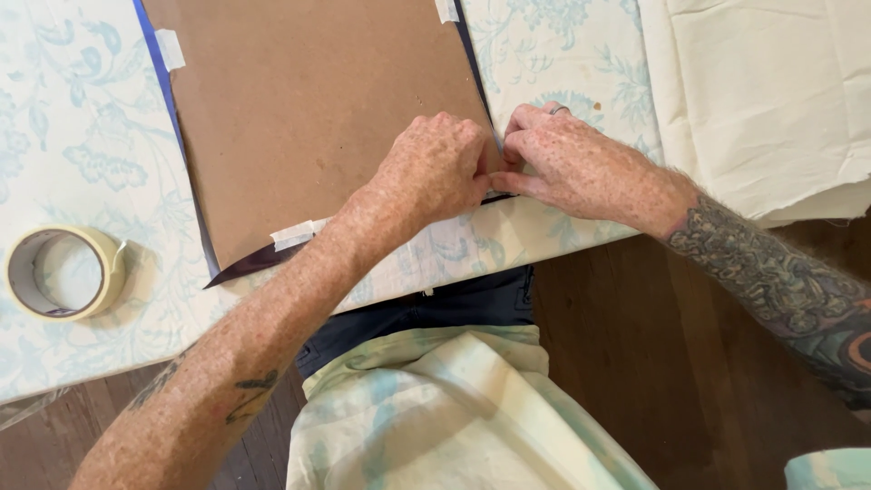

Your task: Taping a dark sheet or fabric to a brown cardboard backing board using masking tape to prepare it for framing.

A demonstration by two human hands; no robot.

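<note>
In the head view, your left hand (434, 172) and right hand (581, 168) meet at the near right corner of the board (308, 109), a brown sheet lying flat on the table (73, 136). Both hands are curled, fingertips pressed together at that corner; they seem to pinch something small there, but you cannot tell what, because your knuckles cover it. There is a ring (561, 110) on your right hand.

A dark sheet (240, 265) lies under the board, showing as a thin blue-black border along the left and near edges and ending in a point at the near left. Tape strips (298, 234) hold the board: one on the near edge just beside your left wrist, one on the left edge, one at the top edge. A tape roll (59, 272) sits well apart on the left, on the floral tablecloth. Cream cloth (762, 91) lies folded at the right, just past your right hand.

The board's far edge is cut off by the frame, and so is the cream cloth. Your forearms hide part of the near edge.
</note>
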